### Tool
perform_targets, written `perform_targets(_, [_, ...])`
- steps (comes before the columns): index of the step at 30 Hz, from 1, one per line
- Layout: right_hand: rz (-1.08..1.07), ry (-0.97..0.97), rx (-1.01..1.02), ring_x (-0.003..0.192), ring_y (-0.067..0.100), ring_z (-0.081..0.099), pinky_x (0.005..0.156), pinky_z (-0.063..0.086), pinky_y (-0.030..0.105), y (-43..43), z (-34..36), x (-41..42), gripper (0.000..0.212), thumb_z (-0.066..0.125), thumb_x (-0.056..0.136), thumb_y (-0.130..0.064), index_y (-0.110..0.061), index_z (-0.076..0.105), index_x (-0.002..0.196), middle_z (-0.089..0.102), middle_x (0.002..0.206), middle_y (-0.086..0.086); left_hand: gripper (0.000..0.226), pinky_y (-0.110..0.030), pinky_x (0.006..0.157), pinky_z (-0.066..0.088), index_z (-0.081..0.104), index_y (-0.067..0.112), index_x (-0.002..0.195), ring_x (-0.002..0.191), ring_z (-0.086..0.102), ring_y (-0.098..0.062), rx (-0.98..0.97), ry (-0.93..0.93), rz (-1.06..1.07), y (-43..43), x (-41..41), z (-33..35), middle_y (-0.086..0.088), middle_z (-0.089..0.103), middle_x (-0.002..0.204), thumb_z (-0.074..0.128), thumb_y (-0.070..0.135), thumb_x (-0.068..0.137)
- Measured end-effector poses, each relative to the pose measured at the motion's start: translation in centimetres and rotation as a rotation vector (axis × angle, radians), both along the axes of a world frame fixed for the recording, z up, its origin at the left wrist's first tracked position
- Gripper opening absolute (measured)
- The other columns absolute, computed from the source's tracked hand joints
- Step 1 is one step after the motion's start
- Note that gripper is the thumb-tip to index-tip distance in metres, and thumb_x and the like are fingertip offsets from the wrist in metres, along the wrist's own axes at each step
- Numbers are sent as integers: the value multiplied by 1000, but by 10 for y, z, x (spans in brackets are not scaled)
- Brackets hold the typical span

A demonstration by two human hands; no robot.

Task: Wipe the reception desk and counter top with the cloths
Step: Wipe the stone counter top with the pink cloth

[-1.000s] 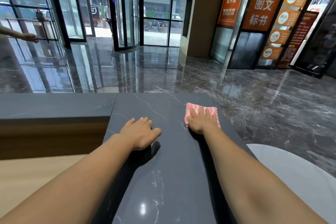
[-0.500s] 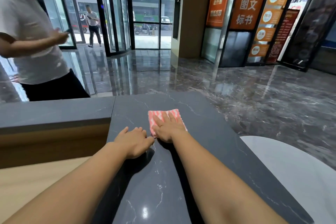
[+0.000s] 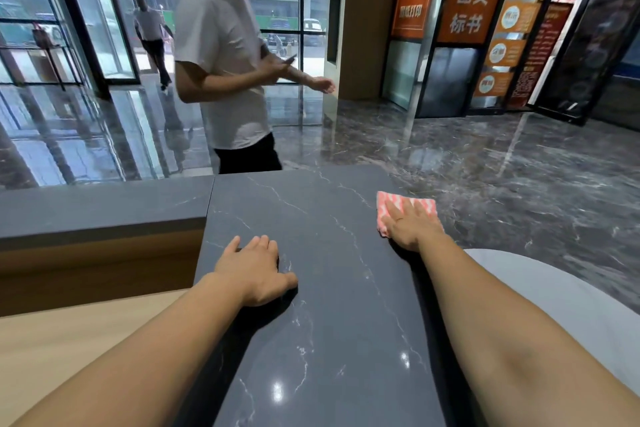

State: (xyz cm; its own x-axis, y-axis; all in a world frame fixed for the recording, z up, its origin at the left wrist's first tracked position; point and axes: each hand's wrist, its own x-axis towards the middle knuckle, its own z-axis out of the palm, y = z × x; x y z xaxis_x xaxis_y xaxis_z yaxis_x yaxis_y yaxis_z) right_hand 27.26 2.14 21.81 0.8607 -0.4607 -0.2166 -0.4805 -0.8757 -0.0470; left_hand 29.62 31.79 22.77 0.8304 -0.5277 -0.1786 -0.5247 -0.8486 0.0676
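Observation:
A dark grey marble counter top [image 3: 322, 288] runs away from me. A folded pink-and-white patterned cloth [image 3: 415, 204] lies near its far right edge. My right hand [image 3: 410, 227] presses flat on the cloth, fingers spread over it. My left hand [image 3: 254, 270] rests palm down on the bare counter, nearer to me and to the left, holding nothing. The lower wooden desk surface [image 3: 52, 350] lies at the left below the counter.
A person in a white shirt [image 3: 225, 62] stands just beyond the counter's far edge, holding a phone. Another person [image 3: 152, 35] walks by the glass doors. A grey ledge [image 3: 97, 204] joins at the left. A pale rounded surface [image 3: 571, 305] lies at the right.
My right hand has slid the cloth from the counter's middle back to the right edge. The person in white has walked from the left to the counter's far end.

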Motion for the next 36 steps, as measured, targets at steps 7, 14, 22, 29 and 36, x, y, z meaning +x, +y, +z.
perform_targets(7, [-22, -7, 59, 148, 29, -17, 116, -16, 52, 52, 0, -11, 58, 16, 103, -43, -37, -12, 153, -18, 162, 5, 74, -47, 120, 0, 32, 13, 144, 145, 20, -17, 21, -23, -21, 8, -14, 0, -3, 30, 152, 31, 63, 90])
perform_targets(14, [148, -42, 112, 148, 28, -20, 113, -20, 50, 145, 4, -21, 64, 24, 99, -40, -37, -10, 153, -17, 162, 7, 80, -47, 120, -1, 30, 14, 147, 146, 17, -17, 11, -42, -41, 27, -42, 6, -4, 26, 156, 28, 69, 90])
perform_targets(22, [300, -21, 70, 149, 24, -17, 117, -15, 50, 180, 3, -27, 59, 19, 102, -41, -34, -7, 154, -14, 163, 4, 77, -48, 118, -6, 20, 18, 152, 148, 11, -16, 47, -24, -80, 26, -61, 7, -3, 20, 159, 29, 66, 91])
perform_targets(29, [126, -39, 36, 150, 26, -13, 119, -10, 49, 98, 1, -41, 56, 14, 102, -45, -37, -7, 154, -11, 163, 2, 85, -49, 118, -6, 15, 16, 153, 148, 10, -18, 110, -22, -60, 20, -59, 4, -5, 15, 160, 28, 70, 89])
perform_targets(36, [-67, -3, -3, 150, 28, -12, 118, -12, 50, 25, -1, -71, 56, 12, 102, -46, -38, -10, 153, -13, 163, 3, 83, -50, 118, -4, 23, 15, 150, 146, 19, -20, 134, -29, -57, 17, -59, 5, -6, 25, 157, 29, 69, 88])
